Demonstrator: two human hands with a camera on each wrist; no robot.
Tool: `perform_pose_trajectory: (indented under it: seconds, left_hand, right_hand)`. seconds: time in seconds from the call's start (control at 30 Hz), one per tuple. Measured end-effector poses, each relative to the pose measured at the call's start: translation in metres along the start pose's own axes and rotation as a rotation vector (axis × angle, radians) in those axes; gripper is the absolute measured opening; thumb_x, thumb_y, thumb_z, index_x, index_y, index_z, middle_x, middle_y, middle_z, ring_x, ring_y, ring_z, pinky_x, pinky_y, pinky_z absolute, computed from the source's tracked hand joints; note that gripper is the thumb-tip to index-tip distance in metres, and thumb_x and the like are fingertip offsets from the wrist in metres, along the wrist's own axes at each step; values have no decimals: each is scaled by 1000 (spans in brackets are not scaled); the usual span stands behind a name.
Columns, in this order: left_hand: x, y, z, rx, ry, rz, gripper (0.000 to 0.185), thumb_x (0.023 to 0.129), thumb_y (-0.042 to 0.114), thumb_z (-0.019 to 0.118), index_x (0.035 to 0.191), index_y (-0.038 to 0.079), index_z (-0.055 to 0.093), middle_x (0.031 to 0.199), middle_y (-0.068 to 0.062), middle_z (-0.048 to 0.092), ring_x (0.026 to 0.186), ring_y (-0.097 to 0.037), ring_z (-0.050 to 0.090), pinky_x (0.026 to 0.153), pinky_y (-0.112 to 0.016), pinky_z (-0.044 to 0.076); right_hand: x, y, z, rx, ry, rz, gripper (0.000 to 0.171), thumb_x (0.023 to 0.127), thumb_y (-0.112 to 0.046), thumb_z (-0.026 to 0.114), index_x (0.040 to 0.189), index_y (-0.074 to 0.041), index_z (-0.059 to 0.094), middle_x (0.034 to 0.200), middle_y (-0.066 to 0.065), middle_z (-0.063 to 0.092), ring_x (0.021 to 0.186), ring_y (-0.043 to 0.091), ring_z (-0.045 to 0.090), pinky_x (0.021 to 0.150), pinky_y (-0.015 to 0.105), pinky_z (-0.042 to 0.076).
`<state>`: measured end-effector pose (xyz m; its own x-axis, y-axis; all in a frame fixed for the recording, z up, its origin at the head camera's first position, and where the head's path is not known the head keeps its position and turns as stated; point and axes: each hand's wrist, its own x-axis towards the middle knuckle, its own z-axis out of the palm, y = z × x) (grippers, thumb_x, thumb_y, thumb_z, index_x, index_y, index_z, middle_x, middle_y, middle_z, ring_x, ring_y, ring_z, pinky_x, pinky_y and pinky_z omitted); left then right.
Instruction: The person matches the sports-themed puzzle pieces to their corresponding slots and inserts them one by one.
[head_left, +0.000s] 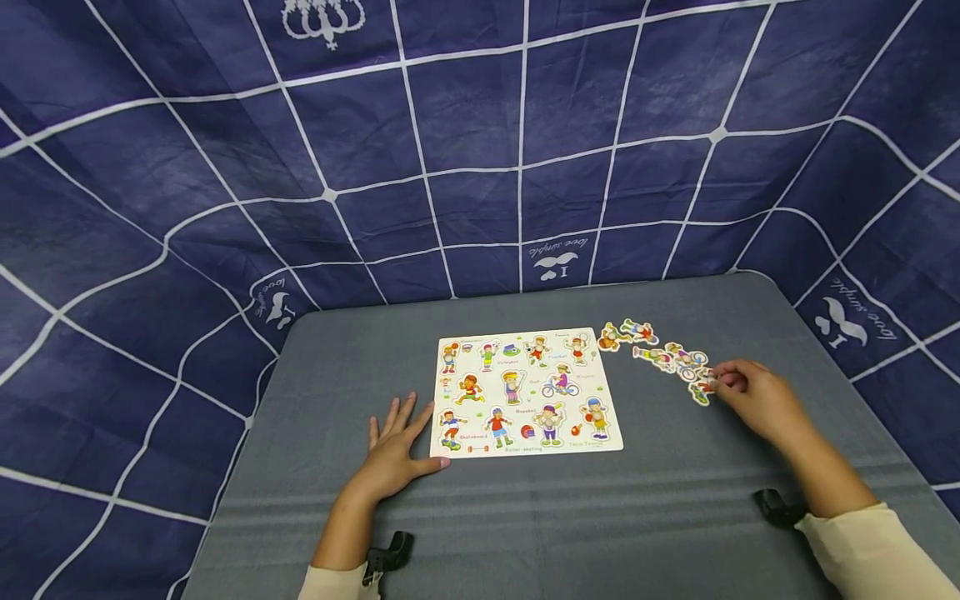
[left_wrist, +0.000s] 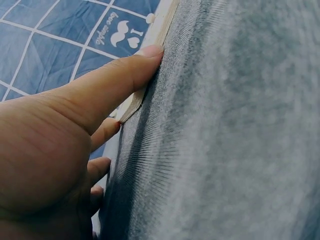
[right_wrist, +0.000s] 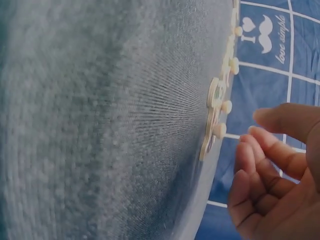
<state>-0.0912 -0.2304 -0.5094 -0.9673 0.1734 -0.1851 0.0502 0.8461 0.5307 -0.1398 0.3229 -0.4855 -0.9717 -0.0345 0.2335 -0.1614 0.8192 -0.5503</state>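
Note:
A white puzzle board [head_left: 525,392] printed with cartoon sports figures lies flat in the middle of the grey table [head_left: 675,500]. My left hand [head_left: 397,442] rests flat on the table beside the board's lower-left corner, fingers straight. Its thumb [left_wrist: 125,72] touches the board's edge [left_wrist: 161,32]. Several loose puzzle pieces [head_left: 663,352] with small knobs lie in a row to the right of the board. My right hand [head_left: 746,393] is at the near end of that row, fingers loosely curled. In the right wrist view the fingertips [right_wrist: 250,150] hover just short of the pieces [right_wrist: 216,115] and hold nothing.
A dark blue cloth [head_left: 480,150] with a white grid hangs behind and around the table. Two black clamps [head_left: 386,554] [head_left: 776,507] sit at the table's near edge by my forearms.

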Motion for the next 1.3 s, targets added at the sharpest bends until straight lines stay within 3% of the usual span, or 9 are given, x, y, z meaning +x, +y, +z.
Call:
perform_pose_trajectory:
  seconds: [0.2,0.47,0.83,1.3]
  left_hand:
    - [-1,2,2,15,14,-9,99,78,59,80,159,27,34,171,-12,11,159,-40,-2,119,-71,-10]
    - [-2,7,4,28,29,-28,99,77,61,80,159,29,34,171,-12,11,159,-40,-1,120,-70,-10]
    - [3,11,7,55,52,-39,99,74,63,81,157,29,39,171,-15,14,158,-44,1,117,-75,-8]
    - [12,17,7,69,49,-40,99,75,65,80,158,30,38,171,-17,8,158,-43,-3,117,-75,-8]
  right_hand:
    - [3,3,2,-46,-86,31,20,89,-12,73,101,3,70,82,8,69,66,-11,44,59,24,39]
    - [7,8,4,-39,-134,62,21,90,-14,72,103,3,70,82,7,68,65,-6,46,59,25,39]
    - [14,10,2,-57,-193,118,21,94,-19,69,96,2,68,79,7,68,70,11,53,61,28,38]
    - [16,5,2,-63,-215,135,22,94,-19,69,94,2,65,78,7,66,68,13,52,62,30,37]
